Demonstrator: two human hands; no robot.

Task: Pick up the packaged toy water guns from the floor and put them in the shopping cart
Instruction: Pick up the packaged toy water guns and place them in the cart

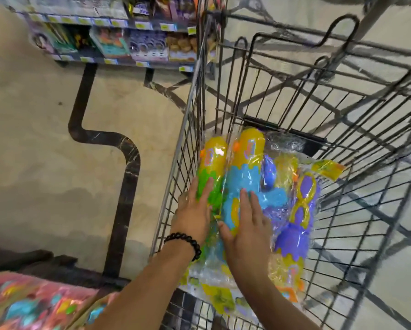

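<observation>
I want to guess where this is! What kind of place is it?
Most likely a shop, perhaps a supermarket. There is a wire shopping cart, shelves stacked with boxed goods with yellow price tags along their edges, and packaged toy water guns lying in the cart under both hands.

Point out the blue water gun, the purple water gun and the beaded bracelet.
blue water gun (pixel 245 177): head view, on its blue body above the right hand's fingertips.
purple water gun (pixel 292 239): head view, on its purple lower body.
beaded bracelet (pixel 185 241): head view, on the beads across the left wrist.
</observation>
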